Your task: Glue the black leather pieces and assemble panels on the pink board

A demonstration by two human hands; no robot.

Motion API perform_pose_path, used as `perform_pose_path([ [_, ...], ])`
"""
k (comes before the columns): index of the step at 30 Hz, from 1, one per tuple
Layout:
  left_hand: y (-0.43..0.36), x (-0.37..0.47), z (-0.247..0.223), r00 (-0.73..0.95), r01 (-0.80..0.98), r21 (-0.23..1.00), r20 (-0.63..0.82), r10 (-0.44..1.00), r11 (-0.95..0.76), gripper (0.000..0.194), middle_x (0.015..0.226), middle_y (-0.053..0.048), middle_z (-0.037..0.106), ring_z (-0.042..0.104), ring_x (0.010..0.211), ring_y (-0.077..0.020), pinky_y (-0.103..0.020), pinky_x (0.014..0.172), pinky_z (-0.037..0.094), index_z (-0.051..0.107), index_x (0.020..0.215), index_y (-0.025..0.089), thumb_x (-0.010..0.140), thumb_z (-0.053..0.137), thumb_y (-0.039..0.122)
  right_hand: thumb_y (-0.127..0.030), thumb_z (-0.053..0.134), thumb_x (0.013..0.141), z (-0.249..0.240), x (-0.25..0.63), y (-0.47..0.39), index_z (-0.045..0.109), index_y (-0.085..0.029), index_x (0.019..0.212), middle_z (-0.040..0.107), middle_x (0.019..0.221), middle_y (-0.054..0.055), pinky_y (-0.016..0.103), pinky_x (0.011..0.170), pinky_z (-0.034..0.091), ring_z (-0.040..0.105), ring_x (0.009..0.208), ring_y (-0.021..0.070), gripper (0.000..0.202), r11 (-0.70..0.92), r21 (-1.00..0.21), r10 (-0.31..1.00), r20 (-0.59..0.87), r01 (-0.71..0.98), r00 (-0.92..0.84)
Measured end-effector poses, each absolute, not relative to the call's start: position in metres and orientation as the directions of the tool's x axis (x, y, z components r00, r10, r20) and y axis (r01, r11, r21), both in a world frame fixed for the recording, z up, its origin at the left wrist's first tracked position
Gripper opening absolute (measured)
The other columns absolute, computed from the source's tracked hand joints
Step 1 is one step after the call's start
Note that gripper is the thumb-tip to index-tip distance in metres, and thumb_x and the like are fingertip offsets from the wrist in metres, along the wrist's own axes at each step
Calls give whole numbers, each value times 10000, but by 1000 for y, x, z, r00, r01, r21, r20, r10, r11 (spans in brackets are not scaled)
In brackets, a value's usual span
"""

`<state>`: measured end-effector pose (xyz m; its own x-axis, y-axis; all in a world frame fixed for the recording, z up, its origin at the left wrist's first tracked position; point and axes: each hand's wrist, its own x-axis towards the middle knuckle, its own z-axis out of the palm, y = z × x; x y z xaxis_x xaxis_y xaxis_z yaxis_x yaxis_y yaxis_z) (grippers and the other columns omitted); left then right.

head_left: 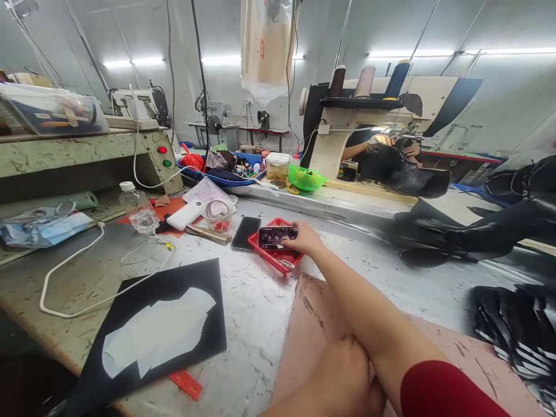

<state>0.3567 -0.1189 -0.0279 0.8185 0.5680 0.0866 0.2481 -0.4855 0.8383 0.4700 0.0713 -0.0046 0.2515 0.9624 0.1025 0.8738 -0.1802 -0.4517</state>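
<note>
We log, clockwise positions taken from the lit smartphone: at 8 o'clock, white pattern pieces (158,330) on a black sheet (217,307); at 9, a dark-screened phone (246,233). The lit smartphone (271,236) lies tilted over a red plastic basket (278,267), its right end in our right hand (307,238), thumb over the screen, fingers curled behind. We judge it light, rigid, slick, glass-fragile; best held by its short edges. At 5, our left hand (343,368) is fisted beneath the right forearm; contents, cannot tell.
</note>
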Motion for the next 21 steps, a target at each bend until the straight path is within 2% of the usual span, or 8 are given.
perform_pose_path([
  [6,-120,356,-26,822,283,809,71,564,-514,341,975,-127,654,626,821,-283,-336,688,501,624,1035,162,738,479,246,-553,662,568,-5,456,71,453,-191,1142,481,1190,139,482,931,277,436,1112,330,710,-259,-378,937,125,889,327],
  [12,-119,355,-23,815,312,803,50,578,-509,352,886,-108,676,631,768,-262,-307,636,485,635,1042,183,734,487,271,-557,646,589,-8,453,71,437,-195,1155,443,1236,140,473,955,259,411,1157,317,703,-275,-388,930,126,880,346],
  [14,-120,355,-24,833,312,763,66,549,-566,309,874,-103,677,628,758,-252,-296,619,479,655,980,177,723,500,246,-560,610,637,-6,457,69,426,-196,1175,409,1290,149,472,971,256,381,1201,308,675,-276,-419,927,121,865,354],
  [17,-121,356,-27,878,289,672,97,469,-682,197,793,-84,678,615,722,-230,-279,608,470,675,836,166,694,544,209,-520,536,730,3,465,59,393,-177,1218,324,1378,168,467,1015,220,277,1287,293,613,-255,-553,901,162,793,403],
  [19,-120,358,-28,919,234,623,110,379,-747,115,735,-57,674,598,688,-205,-263,595,457,665,735,176,678,566,186,-472,485,778,10,470,42,374,-174,1233,332,1384,153,432,1026,237,256,1305,261,555,-229,-634,879,191,739,437],
  [21,-115,360,-28,939,180,622,123,322,-762,102,739,-44,672,587,688,-183,-248,602,450,649,704,177,669,556,153,-432,452,800,13,477,12,372,-179,1232,384,1355,134,394,1016,283,303,1286,231,507,-208,-660,865,220,722,450],
])
